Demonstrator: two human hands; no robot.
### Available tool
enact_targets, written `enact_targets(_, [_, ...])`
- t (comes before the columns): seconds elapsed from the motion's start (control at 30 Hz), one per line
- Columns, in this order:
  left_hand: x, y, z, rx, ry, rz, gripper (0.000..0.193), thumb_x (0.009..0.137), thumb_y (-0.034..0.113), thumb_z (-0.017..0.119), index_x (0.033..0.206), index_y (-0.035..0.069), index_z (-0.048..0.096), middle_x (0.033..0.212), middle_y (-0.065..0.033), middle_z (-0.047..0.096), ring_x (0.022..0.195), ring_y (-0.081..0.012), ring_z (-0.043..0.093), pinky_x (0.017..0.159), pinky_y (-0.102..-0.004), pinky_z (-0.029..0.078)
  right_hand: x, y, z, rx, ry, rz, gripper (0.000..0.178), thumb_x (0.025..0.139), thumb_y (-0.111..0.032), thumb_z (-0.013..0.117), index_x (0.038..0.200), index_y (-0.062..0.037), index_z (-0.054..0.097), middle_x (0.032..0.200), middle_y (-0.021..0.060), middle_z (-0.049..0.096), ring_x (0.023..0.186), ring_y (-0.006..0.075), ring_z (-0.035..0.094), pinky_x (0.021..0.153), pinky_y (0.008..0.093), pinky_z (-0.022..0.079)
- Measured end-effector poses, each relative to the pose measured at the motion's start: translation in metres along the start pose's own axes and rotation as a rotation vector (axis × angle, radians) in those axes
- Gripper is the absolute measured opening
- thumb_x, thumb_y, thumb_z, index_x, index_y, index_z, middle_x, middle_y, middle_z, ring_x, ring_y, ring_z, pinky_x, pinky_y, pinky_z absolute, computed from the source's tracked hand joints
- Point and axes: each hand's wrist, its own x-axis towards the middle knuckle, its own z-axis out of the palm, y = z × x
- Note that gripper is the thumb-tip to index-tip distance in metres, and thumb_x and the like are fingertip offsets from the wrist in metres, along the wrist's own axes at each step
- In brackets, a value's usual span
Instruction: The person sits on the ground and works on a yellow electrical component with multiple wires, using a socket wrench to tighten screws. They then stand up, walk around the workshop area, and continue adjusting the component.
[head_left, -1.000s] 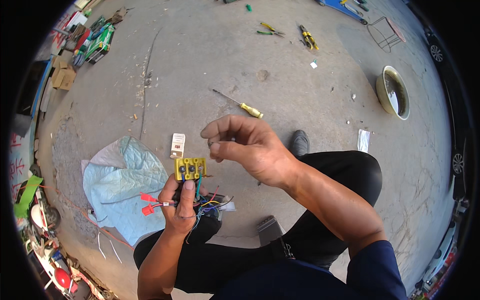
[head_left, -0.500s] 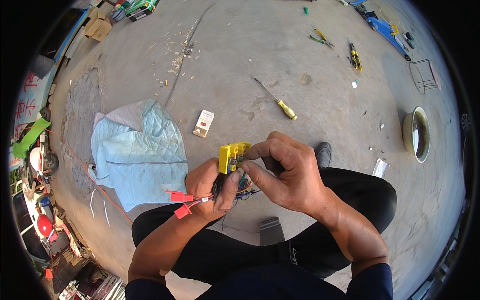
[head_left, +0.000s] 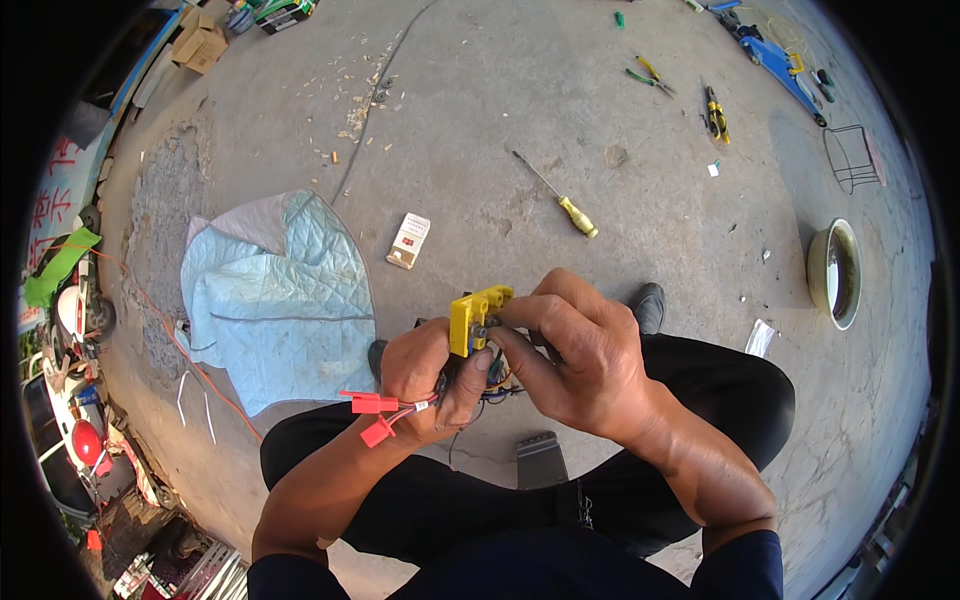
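Note:
My left hand is closed round the lower part of a yellow terminal block and a bundle of wires. Dark bolts stand out from the block's right-hand face. Two red plug connectors dangle on thin wires to the left of that hand. Coming from the right, my right hand has its thumb and forefinger pinched at the bolts; its fingertips hide whatever small part they grip. More coloured wires trail below the block, between the hands.
On the concrete lie a light-blue quilted cloth, a cigarette packet and a screwdriver. Farther off are two pliers, a blue floor jack and a wire stand. A basin of liquid stands at right.
Both hands and the yellow terminal block have shifted slightly right, and the block is turned a little more edge-on. My right thumb and forefinger stay at its bolts.

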Motion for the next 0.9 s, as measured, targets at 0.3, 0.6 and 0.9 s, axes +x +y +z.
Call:
enact_targets(0.3, [-0.0049, -0.0048, -0.0019, 0.09, -0.067, -0.052, 0.021, 0.095, 0.013, 0.061, 0.105, -0.006, 0.062, 0.08, -0.0146, 0.065, 0.063, -0.0286, 0.066, 0.057, -0.0341, 0.051, 0.002, -0.0077, -0.0072, 0.001, -0.068, 0.09, 0.025, 0.077, -0.004, 0.082, 0.097, -0.0014, 0.067, 0.079, 0.0079, 0.061, 0.059, 0.0153, 0.06, 0.049, 0.0274, 0.046])
enact_targets(0.6, [-0.0055, -0.0061, 0.0033, 0.043, -0.056, 0.015, 0.018, 0.092, 0.013, 0.067, 0.093, -0.002, 0.057, 0.072, -0.0139, 0.058, 0.056, -0.0296, 0.06, 0.05, -0.0357, 0.046, -0.0009, -0.0041, -0.0011, 0.047, -0.041, 0.002, 0.024, 0.077, 0.001, 0.079, 0.097, -0.0009, 0.066, 0.08, 0.009, 0.061, 0.06, 0.0187, 0.062, 0.052, 0.0295, 0.049])
enact_targets(0.9, [-0.0004, -0.0029, 0.0031, 0.01, -0.055, -0.018, 0.014, 0.092, 0.01, 0.066, 0.089, -0.001, 0.058, 0.068, -0.0135, 0.058, 0.053, -0.0286, 0.058, 0.049, -0.0349, 0.045, 0.0013, -0.0073, 0.001, 0.019, -0.028, 0.078, 0.023, 0.078, 0.0, 0.08, 0.096, -0.0001, 0.066, 0.081, 0.0087, 0.06, 0.059, 0.0169, 0.061, 0.052, 0.0275, 0.049])
